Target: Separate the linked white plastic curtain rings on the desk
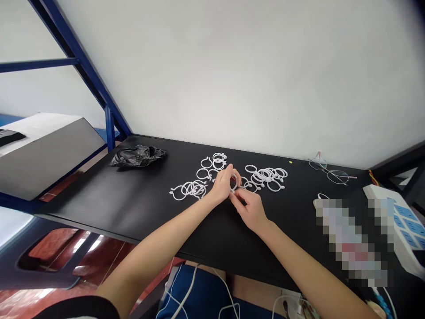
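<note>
Between my two hands, over the middle of the black table (149, 208), is a white plastic ring (234, 181). My left hand (225, 182) is closed around its left and upper side. From below, the fingers of my right hand (247, 206) pinch its lower edge near the joint. To the left lie loose white rings with small knobbed ends, in one pile nearer me (189, 189) and another farther back (217, 161). On the right, another heap of white rings (265, 176) overlaps; several look closed.
A crumpled black plastic bag (137, 156) lies at the back left. Eyeglasses (332, 173) rest at the back right by the wall. Farther right are a blurred-out object (348, 243) and a white and blue power strip (403, 221). White cables (186, 294) hang across my lap.
</note>
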`<state>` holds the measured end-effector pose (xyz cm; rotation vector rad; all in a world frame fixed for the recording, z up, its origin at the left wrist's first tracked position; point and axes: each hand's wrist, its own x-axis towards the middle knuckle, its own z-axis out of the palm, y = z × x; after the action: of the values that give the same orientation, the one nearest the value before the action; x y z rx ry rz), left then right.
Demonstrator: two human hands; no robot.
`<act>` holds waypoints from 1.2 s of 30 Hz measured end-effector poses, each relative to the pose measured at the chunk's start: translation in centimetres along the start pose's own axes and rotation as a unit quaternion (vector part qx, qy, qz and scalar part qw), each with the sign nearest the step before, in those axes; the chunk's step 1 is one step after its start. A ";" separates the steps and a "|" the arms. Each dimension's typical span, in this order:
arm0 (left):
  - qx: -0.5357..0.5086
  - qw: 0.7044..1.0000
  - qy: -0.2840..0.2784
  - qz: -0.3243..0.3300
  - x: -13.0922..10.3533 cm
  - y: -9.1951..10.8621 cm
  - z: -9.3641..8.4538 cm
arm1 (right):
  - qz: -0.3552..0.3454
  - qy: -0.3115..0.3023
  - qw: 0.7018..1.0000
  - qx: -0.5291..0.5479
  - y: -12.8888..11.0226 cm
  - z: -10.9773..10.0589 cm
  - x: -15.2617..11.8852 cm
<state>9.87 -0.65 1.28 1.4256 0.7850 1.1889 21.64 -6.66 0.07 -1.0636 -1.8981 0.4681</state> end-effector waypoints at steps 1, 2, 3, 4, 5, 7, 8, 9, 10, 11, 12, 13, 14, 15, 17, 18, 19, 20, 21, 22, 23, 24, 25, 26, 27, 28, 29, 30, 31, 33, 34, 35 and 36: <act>-0.002 1.000 -0.001 0.001 0.0 0.0 0.0 | 0.001 0.000 1.000 0.000 0.0 0.0 0.0; -0.003 1.000 -0.001 0.002 0.0 0.0 0.0 | 0.002 -0.001 1.000 0.000 0.0 0.0 0.0; -0.004 1.000 -0.002 0.003 0.0 0.0 0.0 | 0.004 -0.001 1.000 -0.001 -0.1 0.0 0.0; -0.004 1.000 -0.002 0.004 0.0 0.0 -0.1 | 0.006 -0.003 1.000 -0.002 -0.1 0.0 0.1; -0.002 1.000 -0.004 0.003 0.0 0.0 -0.1 | 0.010 -0.005 1.000 -0.003 -0.1 0.0 0.1; 0.003 1.000 -0.006 -0.001 0.0 0.0 -0.1 | 0.015 -0.007 1.000 -0.004 -0.2 0.0 0.1; 0.007 1.000 -0.007 -0.003 0.0 0.0 -0.1 | 0.018 -0.008 1.000 -0.005 -0.2 0.0 0.1; 0.010 1.000 -0.008 -0.005 0.0 0.0 -0.1 | 0.018 -0.009 1.000 -0.005 -0.2 0.1 0.0; 0.012 1.000 -0.009 -0.006 0.0 0.0 -0.1 | 0.019 -0.010 1.000 -0.006 -0.2 0.1 0.0; 0.014 1.000 -0.010 -0.006 0.0 -0.1 -0.1 | 0.018 -0.010 1.000 -0.006 -0.1 0.1 0.0; 0.013 1.000 -0.010 -0.005 0.0 -0.1 -0.1 | 0.016 -0.009 1.000 -0.007 -0.1 0.1 0.0; 0.010 1.000 -0.010 -0.003 0.0 -0.1 -0.1 | 0.014 -0.008 1.000 -0.008 -0.1 0.1 0.0; 0.005 1.000 -0.011 0.001 0.0 -0.1 -0.1 | 0.012 -0.008 1.000 -0.008 -0.1 0.1 0.0; 0.000 1.000 -0.012 0.005 0.0 -0.1 -0.1 | 0.010 -0.008 1.000 -0.007 -0.1 0.0 0.0; -0.008 1.000 -0.013 0.012 0.0 -0.2 -0.1 | 0.009 -0.009 1.000 -0.006 -0.2 0.0 0.0; -0.009 1.000 -0.013 0.014 0.0 -0.2 -0.1 | 0.009 -0.010 1.000 -0.006 -0.2 -0.1 0.0; -0.010 1.000 -0.013 0.013 0.0 -0.2 -0.1 | 0.009 -0.010 1.000 -0.006 -0.2 -0.1 0.0; -0.009 1.000 -0.013 0.011 0.0 -0.2 -0.1 | 0.009 -0.009 1.000 -0.006 -0.2 -0.1 0.1; -0.008 1.000 -0.013 0.009 0.0 -0.3 -0.1 | 0.009 -0.010 1.000 -0.006 -0.2 -0.1 0.1; -0.005 1.000 -0.013 0.007 0.0 -0.3 -0.1 | 0.009 -0.010 1.000 -0.007 -0.2 -0.1 0.1; 0.000 1.000 -0.013 0.005 0.0 -0.3 -0.1 | 0.009 -0.009 1.000 -0.007 -0.2 -0.1 0.1; 0.005 1.000 -0.013 0.003 0.1 -0.3 -0.2 | 0.009 -0.010 1.000 -0.007 -0.2 0.0 0.1; 0.010 1.000 -0.013 0.002 0.0 -0.3 -0.2 | 0.010 -0.010 1.000 -0.007 -0.2 0.0 0.1; 0.012 1.000 -0.013 0.001 0.0 -0.3 -0.2 | 0.011 -0.010 1.000 -0.008 -0.2 0.0 0.1; 0.012 1.000 -0.012 0.001 0.0 -0.2 -0.2 | 0.011 -0.011 1.000 -0.007 -0.1 0.0 0.1; 0.009 1.000 -0.012 0.002 0.0 -0.2 -0.1 | 0.012 -0.011 1.000 -0.007 -0.1 0.0 0.1; 0.006 1.000 -0.012 0.003 0.0 -0.1 -0.1 | 0.011 -0.011 1.000 -0.006 -0.1 0.0 0.1; 0.003 1.000 -0.011 0.002 0.0 -0.1 -0.1 | 0.011 -0.012 1.000 -0.005 -0.1 0.0 0.0; 0.001 1.000 -0.010 0.001 0.0 0.0 -0.1 | 0.011 -0.012 1.000 -0.004 -0.1 0.0 0.0; 0.002 1.000 -0.009 -0.003 0.0 0.1 0.0 | 0.012 -0.010 1.000 -0.006 -0.2 0.0 0.0; 0.002 1.000 -0.008 -0.005 0.0 0.1 0.0 | 0.013 -0.008 1.000 -0.008 -0.2 0.0 0.0; 0.003 1.000 -0.008 -0.006 0.0 0.1 0.0 | 0.013 -0.006 1.000 -0.010 -0.2 0.0 0.0; 0.003 1.000 -0.009 -0.006 0.0 0.1 0.0 | 0.014 -0.004 1.000 -0.012 -0.2 0.0 0.0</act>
<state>9.85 -0.65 1.34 1.4321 0.7846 1.1644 21.57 -6.79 0.25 -1.1057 -1.9028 0.4677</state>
